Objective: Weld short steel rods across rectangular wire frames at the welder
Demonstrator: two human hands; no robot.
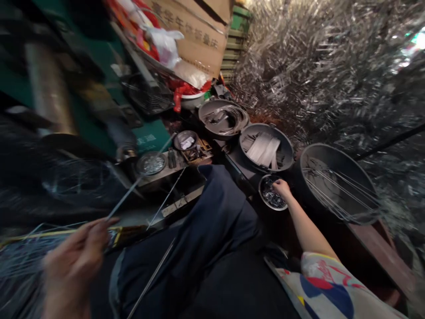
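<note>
My left hand [75, 261] is at the lower left, blurred by motion, its fingers pinched round a thin metal rod [133, 190] that slants up toward the green machine. My right hand [281, 188] reaches out over a small round dish of shiny metal bits [270, 196], fingers curled down into it; what they grip is hidden. My dark trousers [212, 239] fill the middle of the view.
Dark basins stand along the right: one with long thin wires [335, 186], one with flat metal strips [265, 148], one with curled strips [223, 117]. A huge heap of metal scrap [325, 66] rises behind. A small tray of parts [151, 163], a fan and cardboard boxes [195, 31] are at the left.
</note>
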